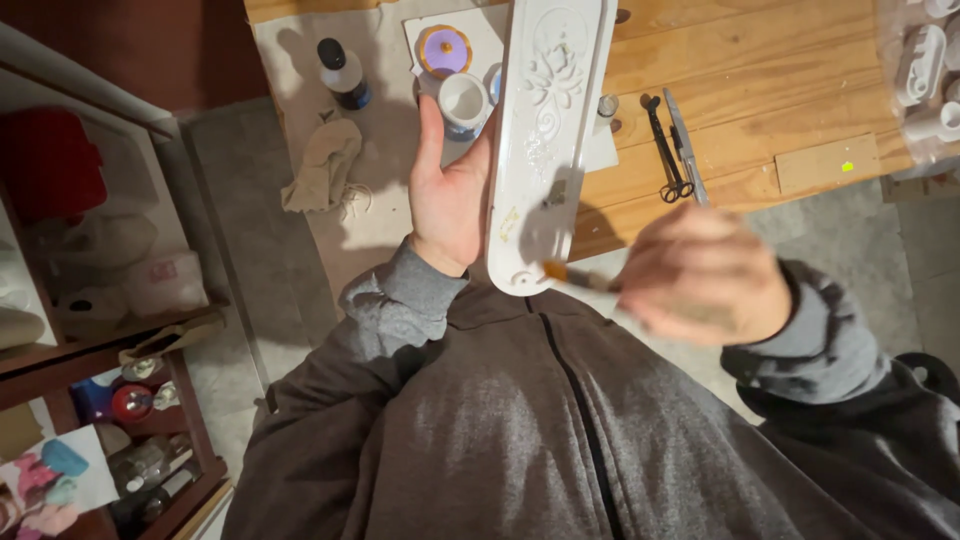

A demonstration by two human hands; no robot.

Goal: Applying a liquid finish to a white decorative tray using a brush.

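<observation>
1. Left hand (450, 200) is cradling the long white moulded plaster tray (548, 140) at centre frame, palm under, fingers curled behind its left edge.
2. Tray's long axis is running top to bottom, near end by the chest.
3. Right hand (700, 275), blurred, is pinching a thin paintbrush (575, 280), its tip touching the tray's lower end.
4. Black scissors (665, 150) are lying on the wooden table (780, 80), upper right.

On the table stands a small white plastic bottle with a black cap and a dark blue label (344, 73). On the wooden shelf at left lies a clear plastic bag with a pink label (165, 281).
</observation>
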